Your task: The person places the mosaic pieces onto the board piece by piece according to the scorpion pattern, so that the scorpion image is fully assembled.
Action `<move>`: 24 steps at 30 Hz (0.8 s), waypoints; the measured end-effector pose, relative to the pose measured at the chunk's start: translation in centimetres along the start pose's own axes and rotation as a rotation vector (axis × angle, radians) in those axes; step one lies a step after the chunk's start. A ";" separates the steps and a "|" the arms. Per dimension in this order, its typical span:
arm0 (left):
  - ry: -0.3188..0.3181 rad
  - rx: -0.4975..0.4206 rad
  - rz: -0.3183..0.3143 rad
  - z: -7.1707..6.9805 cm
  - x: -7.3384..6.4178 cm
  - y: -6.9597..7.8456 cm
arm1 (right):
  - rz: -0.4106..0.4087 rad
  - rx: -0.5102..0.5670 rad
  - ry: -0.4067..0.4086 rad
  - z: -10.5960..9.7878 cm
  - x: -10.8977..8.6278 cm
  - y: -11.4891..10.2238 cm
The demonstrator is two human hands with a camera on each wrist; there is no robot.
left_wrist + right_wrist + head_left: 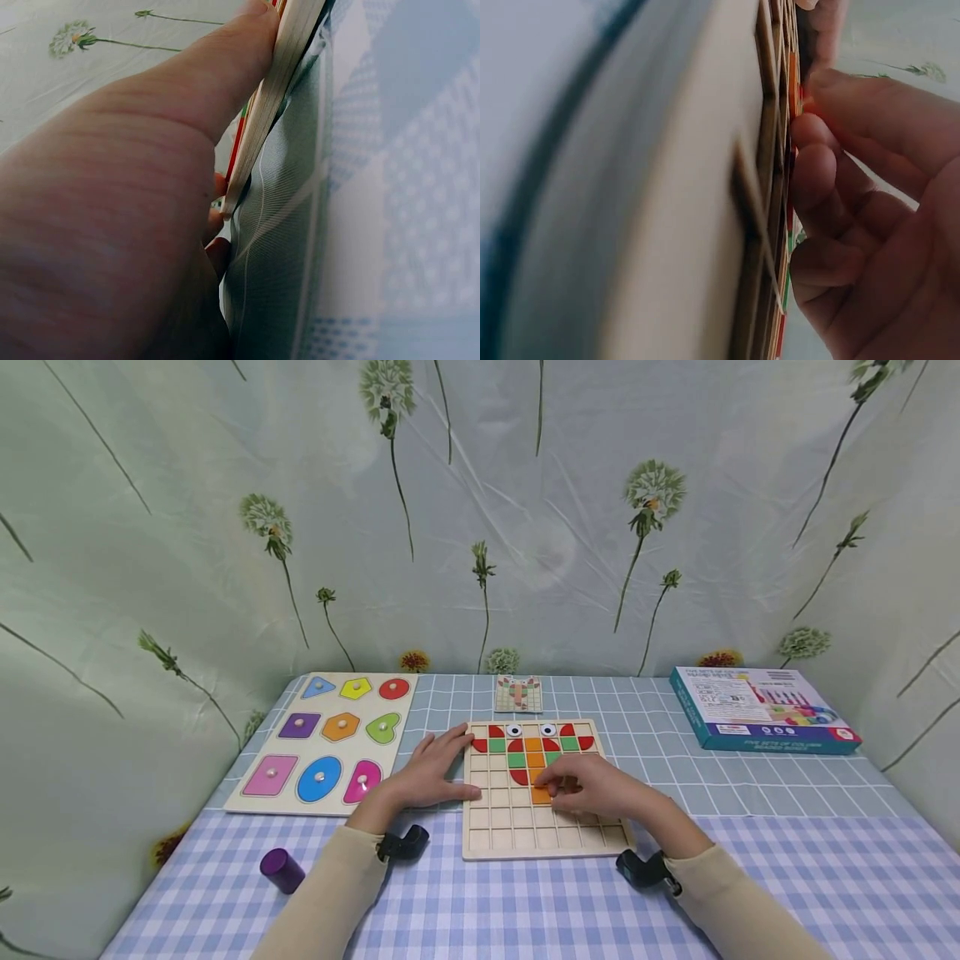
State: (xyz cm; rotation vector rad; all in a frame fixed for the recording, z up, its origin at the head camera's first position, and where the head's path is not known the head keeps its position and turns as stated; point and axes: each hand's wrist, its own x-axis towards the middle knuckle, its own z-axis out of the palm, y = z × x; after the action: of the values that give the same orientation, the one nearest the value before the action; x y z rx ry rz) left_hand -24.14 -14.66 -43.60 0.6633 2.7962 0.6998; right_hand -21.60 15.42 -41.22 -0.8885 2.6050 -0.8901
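Observation:
A wooden grid board (547, 843) lies on the table, its upper rows filled with red, green and orange pieces and two eye pieces. My left hand (424, 774) rests at the board's left edge with fingers spread and the thumb over the rim; the left wrist view shows that thumb against the board's side (264, 112). My right hand (594, 785) is over the middle column, where orange squares (533, 745) run downward. Between its thumb and forefinger it pinches an orange tile (810, 107), mostly covered by the fingertips, close to the grid.
A small picture card (517, 695) lies behind the board. To the left is a knob puzzle (348, 700) with several coloured shapes, and a purple cylinder (282, 870) stands nearer. A flat teal box (765, 708) sits at the back right. The patterned curtain (480, 510) hangs behind.

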 end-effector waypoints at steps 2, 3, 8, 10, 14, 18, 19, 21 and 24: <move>0.000 -0.001 -0.002 0.0 0.0 0.0 | 0.014 0.017 -0.016 -0.3 -0.1 0.1; 0.001 -0.002 -0.002 0.0 0.0 0.1 | 0.023 0.028 -0.025 -0.4 -0.2 0.1; 0.001 -0.004 -0.007 0.0 0.0 0.0 | 0.059 0.106 -0.081 -1.6 -0.6 0.2; 0.002 -0.002 -0.009 0.0 0.1 -0.1 | 0.059 0.128 -0.095 -2.0 -0.8 0.4; 0.005 -0.005 -0.003 0.1 0.1 -0.1 | 0.051 0.149 -0.109 -3.0 -1.3 1.0; 0.004 -0.011 0.002 0.0 0.0 0.0 | 0.102 0.131 -0.085 -4.0 -1.6 1.8; 0.003 -0.011 0.001 0.0 0.0 0.0 | 0.120 0.126 -0.078 -4.3 -1.7 1.9; 0.003 -0.009 -0.002 0.0 0.0 0.0 | 0.153 0.118 -0.063 -4.7 -1.9 2.2; 0.003 -0.007 -0.005 0.0 0.0 0.0 | 0.189 0.112 -0.059 -5.1 -2.2 2.7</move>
State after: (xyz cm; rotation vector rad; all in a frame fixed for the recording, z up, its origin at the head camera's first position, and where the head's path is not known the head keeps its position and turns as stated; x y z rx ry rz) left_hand -24.11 -14.64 -43.58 0.6544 2.7963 0.7096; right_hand -23.25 20.92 -38.81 -0.6182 2.5105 -0.9315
